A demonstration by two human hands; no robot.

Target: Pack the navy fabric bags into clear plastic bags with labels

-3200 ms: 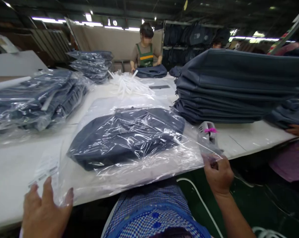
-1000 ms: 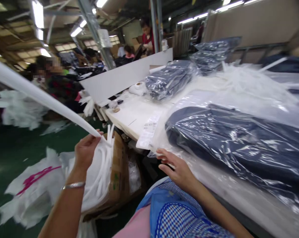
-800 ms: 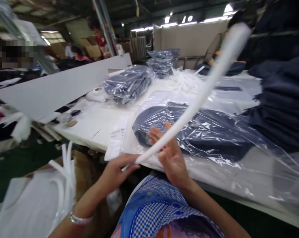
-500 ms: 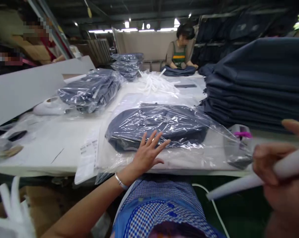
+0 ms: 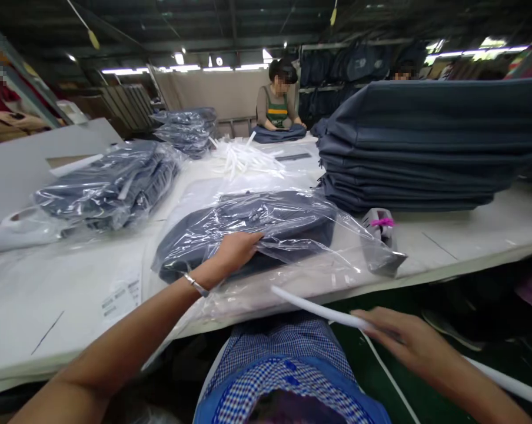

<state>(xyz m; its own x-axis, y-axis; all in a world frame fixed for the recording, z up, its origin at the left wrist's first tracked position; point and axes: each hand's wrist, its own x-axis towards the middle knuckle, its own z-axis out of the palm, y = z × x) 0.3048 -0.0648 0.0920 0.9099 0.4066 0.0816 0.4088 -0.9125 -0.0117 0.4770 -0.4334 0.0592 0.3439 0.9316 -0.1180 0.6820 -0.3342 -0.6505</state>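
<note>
A folded dark blue garment in a clear plastic bag (image 5: 266, 227) lies on the white table (image 5: 63, 288) in front of me. My left hand (image 5: 233, 250) rests on the bag's near left part, fingers bent onto the plastic. My right hand (image 5: 402, 341) is low at the table's front edge, fingers closed round a long white foam strip (image 5: 319, 309) whose tip points toward the bag's open end. The strip's other end runs out past my forearm at the lower right.
A tall stack of unbagged dark blue garments (image 5: 425, 147) fills the right side. Bagged garments (image 5: 111, 182) pile up at left, more (image 5: 186, 126) behind. Loose white strips (image 5: 248, 159) lie mid-table. A tape dispenser (image 5: 381, 227) sits by the bag. A person (image 5: 277, 106) works at the far end.
I turned left, pulled a white strip from a box beside the table and passed it to my right hand. My left hand moved onto the bagged garment; my right lowered the strip.
</note>
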